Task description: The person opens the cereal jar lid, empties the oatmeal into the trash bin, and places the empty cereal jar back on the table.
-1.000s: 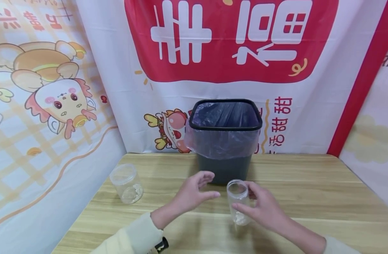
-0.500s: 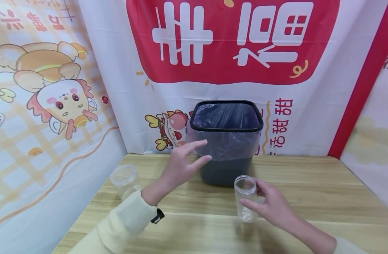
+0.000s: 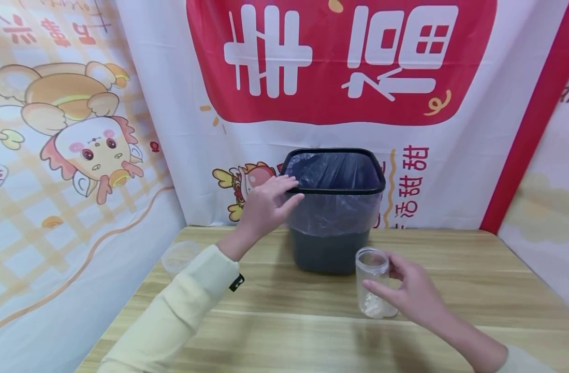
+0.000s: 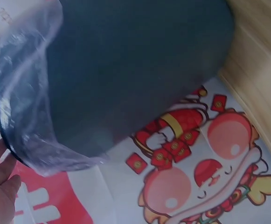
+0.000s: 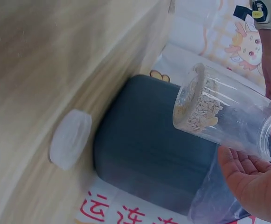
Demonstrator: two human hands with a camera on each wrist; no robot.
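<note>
My right hand (image 3: pixel 412 290) grips a clear plastic jar (image 3: pixel 371 282) upright, thumb on its near side, in front of the bin. White flakes or grains, with a few yellowish bits, lie in its bottom, and its top has no lid. At the left corner of the bin's black rim is my left hand (image 3: pixel 267 204), its fingers reaching over the edge and the thumb apart from them; in the left wrist view the fingertips (image 4: pixel 3 168) are right at the rim. The dark trash bin (image 3: pixel 331 254) stands on the table, lined with a translucent purple bag (image 3: pixel 335 212).
A second clear jar (image 3: pixel 179 256) stands at the table's left, partly behind the left sleeve. A white translucent lid (image 5: pixel 71 139) lies on the wooden table (image 3: pixel 452 280) beside the bin. Printed cloths hang behind and on both sides.
My left hand has risen from above the table to the bin's rim. My right hand has carried the jar a little right and up in the head view.
</note>
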